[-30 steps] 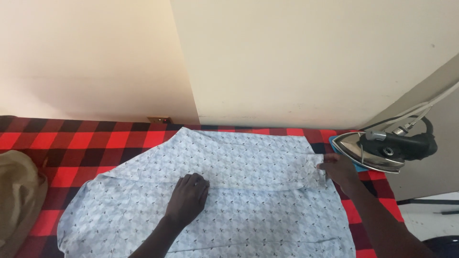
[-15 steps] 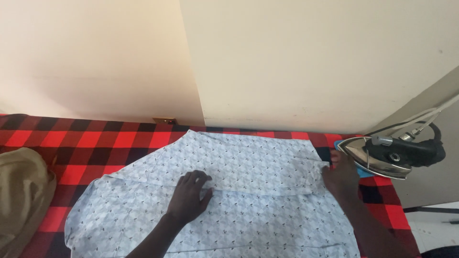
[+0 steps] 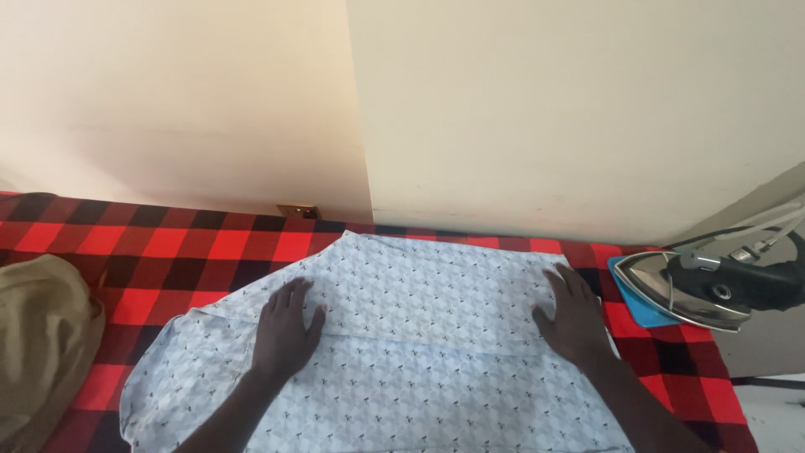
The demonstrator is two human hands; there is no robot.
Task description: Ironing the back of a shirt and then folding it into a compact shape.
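Closest in, both forearms come up from the bottom edge onto a pale blue patterned shirt (image 3: 402, 335) that's laid out flat. The left hand (image 3: 285, 331) sits palm down on the left part of the shirt, fingers spread and a bit apart, not gripping anything. The right hand (image 3: 574, 319) is also flat with fingers open, pressing near the shirt's right edge. So the shirt is right under both hands and stretches between them, with a horizontal seam or fold line running across roughly from hand to hand.

Under the shirt there's a red and black checked cloth (image 3: 193, 252) covering the whole surface. A tan garment (image 3: 38, 335) is bunched up at the left edge, well apart from the left hand. Off to the right, an iron (image 3: 713, 285) rests tipped up with its shiny plate showing, on a small blue pad (image 3: 641, 310), near the right hand but not touching it.

Behind all that is a plain cream wall (image 3: 545, 109), with a small brass-coloured fitting (image 3: 296, 210) where it meets the surface.
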